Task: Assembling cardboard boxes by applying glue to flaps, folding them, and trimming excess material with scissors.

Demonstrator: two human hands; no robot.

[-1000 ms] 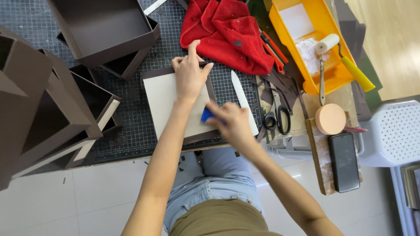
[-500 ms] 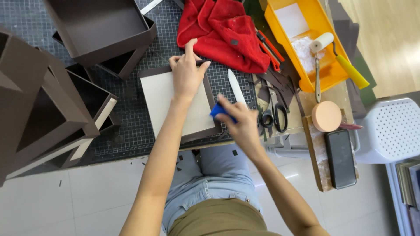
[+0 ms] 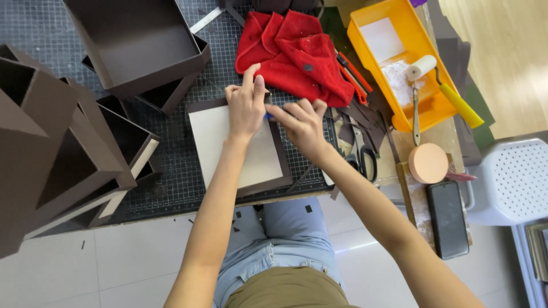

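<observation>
Dark gridded cutting mat (image 3: 171, 177) covers most of the workbench, with pale floor tiles showing below its near edge and a wood floor past the far right corner. Near the middle of the mat lies a cream board (image 3: 237, 151) set on a brown paper sheet whose margin shows along its right and near edges.

The left hand (image 3: 245, 105) rests on the far edge of the board, palm down, fingers close together and stretched toward the red cloth, thumb held apart. The right hand (image 3: 302, 122) sits just beside it at the board's far right corner, fingers curled around a small blue tool (image 3: 268, 116), of which only a sliver shows between the two hands; how tightly it is pinched cannot be told.

A crumpled red cloth (image 3: 297, 54) lies just beyond the hands toward the far edge. Open brown boxes (image 3: 142, 45) stand at the far left of the mat, and more brown box shells (image 3: 51, 142) crowd the left edge. To the right of the board, black-handled scissors (image 3: 365, 159) lie among brown paper strips. A yellow tray (image 3: 411, 108) sits at the far right corner, holding a small white roller with a yellow handle (image 3: 451, 94). Near the right edge are a round peach-coloured pad (image 3: 428, 162) and, closer to the person, a dark phone (image 3: 448, 219). A white perforated stool (image 3: 514, 182) stands off the bench's right side.
</observation>
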